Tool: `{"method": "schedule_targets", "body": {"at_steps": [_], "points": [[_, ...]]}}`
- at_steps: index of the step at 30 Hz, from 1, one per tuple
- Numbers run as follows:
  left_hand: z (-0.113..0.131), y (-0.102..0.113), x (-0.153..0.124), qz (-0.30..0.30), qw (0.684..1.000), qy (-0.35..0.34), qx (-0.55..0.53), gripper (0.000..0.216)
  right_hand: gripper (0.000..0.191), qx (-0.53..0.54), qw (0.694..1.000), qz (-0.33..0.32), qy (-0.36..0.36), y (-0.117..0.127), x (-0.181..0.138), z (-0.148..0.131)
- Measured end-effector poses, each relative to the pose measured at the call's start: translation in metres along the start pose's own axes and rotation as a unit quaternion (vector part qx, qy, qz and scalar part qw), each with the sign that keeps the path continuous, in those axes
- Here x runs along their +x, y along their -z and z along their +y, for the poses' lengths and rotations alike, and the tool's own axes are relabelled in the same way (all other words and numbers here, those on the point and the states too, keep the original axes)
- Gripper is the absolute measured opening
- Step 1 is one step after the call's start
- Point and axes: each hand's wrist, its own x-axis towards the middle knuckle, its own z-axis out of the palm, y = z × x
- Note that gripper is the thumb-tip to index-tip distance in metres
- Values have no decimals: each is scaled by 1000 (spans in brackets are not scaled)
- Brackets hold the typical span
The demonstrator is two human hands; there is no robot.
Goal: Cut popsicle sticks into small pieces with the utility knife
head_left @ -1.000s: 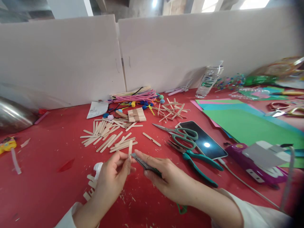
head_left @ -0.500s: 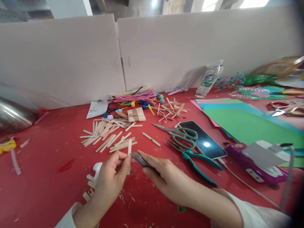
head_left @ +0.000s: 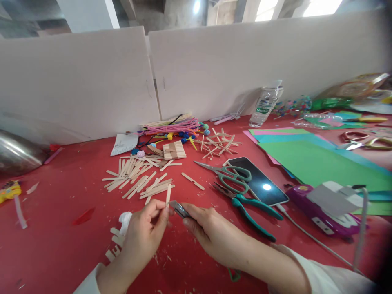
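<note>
My left hand [head_left: 149,224] pinches a wooden craft stick [head_left: 168,194], which stands nearly upright above the table. In my right hand [head_left: 208,226] is a utility knife [head_left: 180,209], its blade tip at the stick's right edge, close to my left fingertips. Whether the blade bites into the wood I cannot tell. Beyond my hands lies a loose pile of craft sticks [head_left: 134,173]. A single stick with a notch in its edge [head_left: 192,181] rests apart from them. Several short or notched stick pieces [head_left: 113,253] show beside my left wrist, partly hidden.
Scissors [head_left: 229,173] partly overlap a phone [head_left: 257,179], with teal-handled pliers [head_left: 251,208] in front. To the right are a purple glue gun [head_left: 318,208] and coloured paper [head_left: 321,163]. A water bottle [head_left: 265,107] leans near the white partition [head_left: 229,73]. Wood shavings dot the red table [head_left: 76,253].
Both hands still hold the stick and the knife at nearly the same place. The stick leans slightly more to the right, and the whole view has shifted a little.
</note>
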Motion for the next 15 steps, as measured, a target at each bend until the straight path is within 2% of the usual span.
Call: {"method": "schedule_targets", "body": {"at_steps": [4, 7, 10, 15], "points": [[1, 1, -1, -23, 1000, -17, 4, 18, 15, 33, 999, -1, 5, 0, -1, 2], [1, 0, -1, -22, 1000, -7, -20, 20, 12, 119, 992, -34, -34, -1, 1, 4], [2, 0, 2, -13, 998, 10, -58, 22, 19, 252, 960, -87, -86, -2, 5, 9], [7, 3, 5, -3, 994, 37, -103, 23, 30, 372, 918, -114, -74, -2, 11, 15]]}}
